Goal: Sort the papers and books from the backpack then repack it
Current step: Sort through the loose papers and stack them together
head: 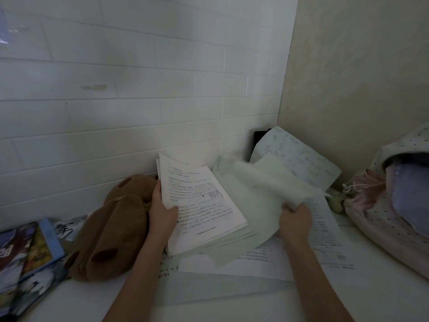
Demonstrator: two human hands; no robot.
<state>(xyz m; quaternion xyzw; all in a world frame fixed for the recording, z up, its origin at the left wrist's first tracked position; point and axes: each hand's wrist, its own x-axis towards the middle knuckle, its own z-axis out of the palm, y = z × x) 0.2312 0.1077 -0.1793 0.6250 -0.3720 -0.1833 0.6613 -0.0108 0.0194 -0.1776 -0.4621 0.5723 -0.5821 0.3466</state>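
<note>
I count two hands: left hand (162, 213), right hand (295, 219). One stack of printed papers (202, 205), one blurred pale sheet (260, 194), one brown plush toy (111, 231), one pink backpack (390, 201). The colourful books (30, 254) overlap; I can't count them.

Two forearms come up from the bottom edge of the view, both bare from where they enter the picture to the wrist, with no sleeve or cuff showing on either. The left hand (162, 211) is bare too: no glove, no ring on the thumb or the part of the fingers that can be seen, no watch or band at the wrist. The right hand (295, 218) is likewise ungloved, its wrist plain and unadorned. Its outline is slightly blurred, so fine detail cannot be made out.
</note>
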